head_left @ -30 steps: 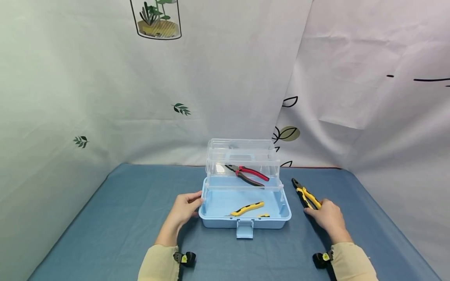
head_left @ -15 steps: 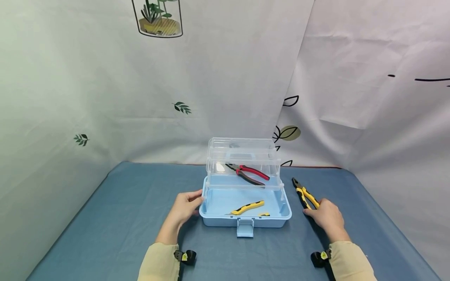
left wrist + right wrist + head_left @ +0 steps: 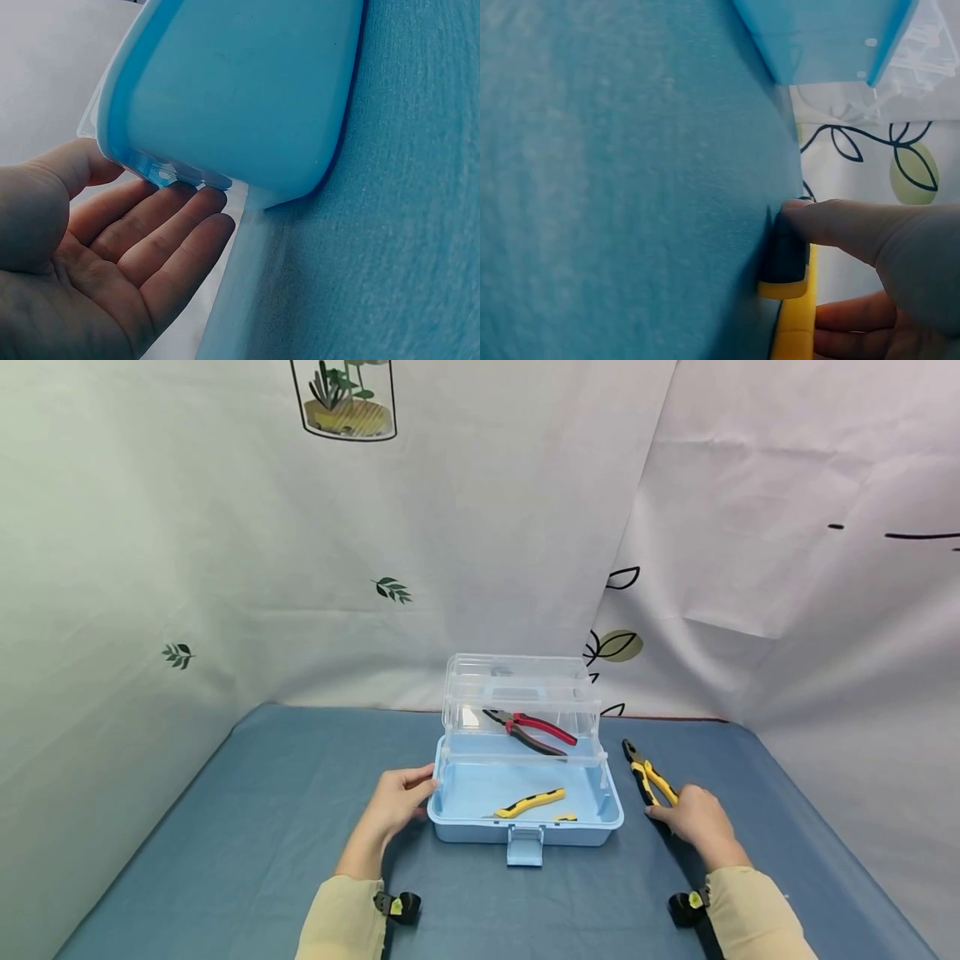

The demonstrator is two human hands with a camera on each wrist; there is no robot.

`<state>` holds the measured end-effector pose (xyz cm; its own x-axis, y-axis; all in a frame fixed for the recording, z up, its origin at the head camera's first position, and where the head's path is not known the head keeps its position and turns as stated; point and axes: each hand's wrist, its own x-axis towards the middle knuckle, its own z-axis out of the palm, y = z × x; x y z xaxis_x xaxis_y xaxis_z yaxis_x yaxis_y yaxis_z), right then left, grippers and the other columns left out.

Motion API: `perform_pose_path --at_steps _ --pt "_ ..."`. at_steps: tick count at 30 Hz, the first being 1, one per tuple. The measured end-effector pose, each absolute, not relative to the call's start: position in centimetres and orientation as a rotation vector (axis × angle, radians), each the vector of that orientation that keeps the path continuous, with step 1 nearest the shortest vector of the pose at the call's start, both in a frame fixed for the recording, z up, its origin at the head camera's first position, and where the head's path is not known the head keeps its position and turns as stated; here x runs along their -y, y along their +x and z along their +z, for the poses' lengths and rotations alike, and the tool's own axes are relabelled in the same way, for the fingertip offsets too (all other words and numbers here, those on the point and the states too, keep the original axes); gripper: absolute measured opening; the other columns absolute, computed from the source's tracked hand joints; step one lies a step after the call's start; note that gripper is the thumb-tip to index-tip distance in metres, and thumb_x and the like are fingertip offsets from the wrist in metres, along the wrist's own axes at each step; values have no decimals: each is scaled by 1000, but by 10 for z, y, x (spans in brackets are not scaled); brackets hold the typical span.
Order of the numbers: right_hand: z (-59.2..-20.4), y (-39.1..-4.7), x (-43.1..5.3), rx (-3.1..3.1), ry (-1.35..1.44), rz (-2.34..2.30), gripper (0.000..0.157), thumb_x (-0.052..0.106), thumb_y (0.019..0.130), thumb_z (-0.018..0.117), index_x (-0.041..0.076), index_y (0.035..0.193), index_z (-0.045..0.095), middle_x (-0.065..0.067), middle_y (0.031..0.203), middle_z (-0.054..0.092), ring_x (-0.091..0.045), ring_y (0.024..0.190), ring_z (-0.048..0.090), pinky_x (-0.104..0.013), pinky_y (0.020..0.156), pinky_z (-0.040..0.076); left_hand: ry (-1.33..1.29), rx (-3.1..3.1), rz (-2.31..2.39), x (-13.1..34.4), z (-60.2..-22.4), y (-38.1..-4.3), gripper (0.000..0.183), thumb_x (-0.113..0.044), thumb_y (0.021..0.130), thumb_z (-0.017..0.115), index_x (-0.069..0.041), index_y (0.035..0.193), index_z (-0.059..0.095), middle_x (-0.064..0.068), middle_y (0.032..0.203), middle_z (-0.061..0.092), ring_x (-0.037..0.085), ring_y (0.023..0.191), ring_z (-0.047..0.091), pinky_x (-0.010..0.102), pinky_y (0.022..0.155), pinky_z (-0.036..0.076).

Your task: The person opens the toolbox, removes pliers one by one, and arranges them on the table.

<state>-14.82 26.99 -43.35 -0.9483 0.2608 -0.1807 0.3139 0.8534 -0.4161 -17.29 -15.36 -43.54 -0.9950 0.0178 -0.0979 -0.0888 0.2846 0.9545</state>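
A light blue toolbox [image 3: 480, 833] stands on the table, its clear lid [image 3: 517, 664] raised at the back. My left hand [image 3: 393, 802] holds its left side; in the left wrist view the thumb [image 3: 82, 165] lies at the rim, the fingers [image 3: 161, 255] at the corner. My right hand [image 3: 701, 822] grips the handles of yellow-and-black pliers [image 3: 640, 768] to the right of the box, thumb on a black handle end [image 3: 786, 251]. Their jaws point away from me. Red-and-black pliers [image 3: 536, 724] lie at the back of the box. A yellow-handled utility knife [image 3: 530, 803] lies inside.
A small yellow-and-black piece [image 3: 566, 817] shows behind the box's front wall. The front latch [image 3: 524, 847] hangs down. Blue cloth [image 3: 465, 902] covers the table, and a patterned white fabric backdrop [image 3: 300, 568] rises behind it and at both sides.
The head view shifts slightly. Both hands keep their places on the box and the yellow-and-black pliers; the right hand sits a touch further left.
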Motion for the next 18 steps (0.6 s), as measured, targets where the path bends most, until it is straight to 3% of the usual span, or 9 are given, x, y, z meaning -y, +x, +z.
perform_pose_path --at_steps 10,14,18 --pt "-422 -146 -269 -2937 355 -660 65 42 87 62 -15 117 53 -18 85 59 -22 68 54 -33 56 44 -62 -2448 1831 153 -435 -172 37 -9 90 60 -3 127 60 20 124 62 21 101 63 35 68 57" --pt "-414 -146 -265 -2981 356 -620 70 45 88 59 -14 124 50 -32 107 58 -33 83 58 -43 65 50 -69 -2452 1825 154 -436 -172 37 -10 90 61 -4 127 60 20 123 62 21 101 64 35 68 57" --pt "-408 -145 -260 -3044 340 -610 71 46 89 57 -13 126 49 -36 122 51 -45 102 54 -53 77 49 -64 -2455 1820 154 -436 -172 37 -10 91 60 -4 127 59 20 123 62 21 101 64 35 68 57"
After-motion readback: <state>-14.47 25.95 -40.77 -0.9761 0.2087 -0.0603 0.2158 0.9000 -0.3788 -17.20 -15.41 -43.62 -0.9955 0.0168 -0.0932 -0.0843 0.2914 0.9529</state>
